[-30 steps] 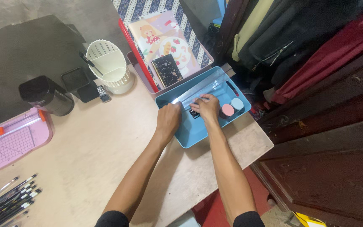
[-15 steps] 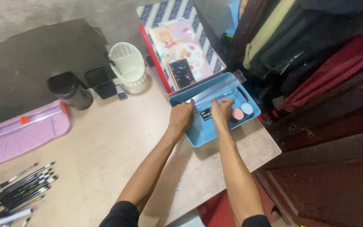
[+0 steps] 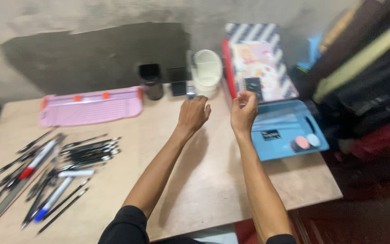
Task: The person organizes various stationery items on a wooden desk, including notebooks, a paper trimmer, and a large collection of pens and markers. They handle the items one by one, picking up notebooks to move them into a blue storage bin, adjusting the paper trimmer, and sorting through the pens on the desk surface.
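Blurred throughout. Wooden tabletop (image 3: 204,180), its left corner cut off. Blue tray (image 3: 285,149) at right, just beside right hand (image 3: 243,110). Left hand (image 3: 193,113) nearby over tabletop. Both grips loosely curled, apparently empty; blur hides fingertips.

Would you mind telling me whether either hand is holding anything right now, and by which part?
Nothing is held. The left hand and right hand hover loosely curled above the table, beside the blue tray, though motion blur hides fine detail.
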